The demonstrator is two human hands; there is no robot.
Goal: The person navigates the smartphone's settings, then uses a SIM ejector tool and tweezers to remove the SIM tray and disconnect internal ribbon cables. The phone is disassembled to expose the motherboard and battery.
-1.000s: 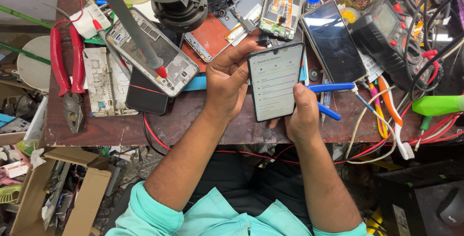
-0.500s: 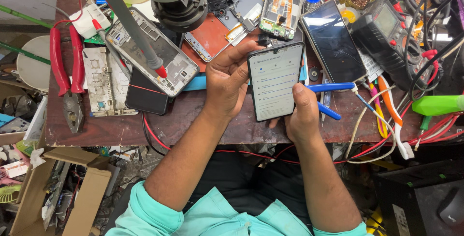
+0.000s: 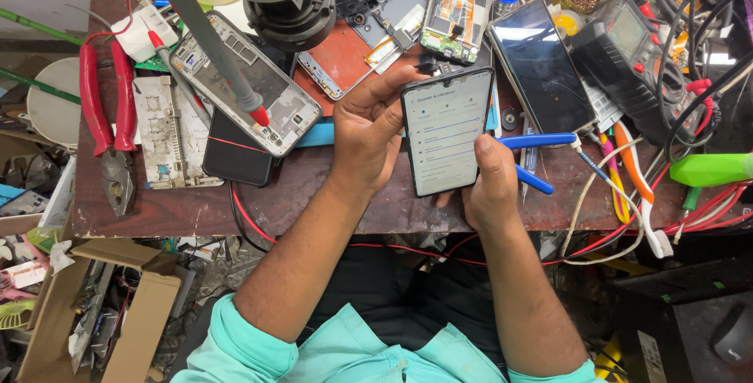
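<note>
Brown and scuffed, the wooden workbench (image 3: pixel 329 195) spans the view, crowded with phone parts and cables. Near its left edge lie red-handled pliers (image 3: pixel 106 128), and a stripped silver phone frame (image 3: pixel 247 85) lies slantwise beside a black phone (image 3: pixel 235 155) lying face down. To the right sits a dark-screened phone (image 3: pixel 541 65), tilted, with a black multimeter (image 3: pixel 635 53) further right and blue-handled cutters (image 3: pixel 533 159) just below. Over the bench's near edge, both hands hold a lit smartphone (image 3: pixel 445 132): its long axis runs almost straight away from the person, top end pointing toward the far side of the bench and leaning slightly right, white screen facing up. The left hand (image 3: pixel 369 128) wraps the left edge, thumb laid on the screen. The right hand (image 3: pixel 490 183) clasps the lower right corner, thumb along that edge.
</note>
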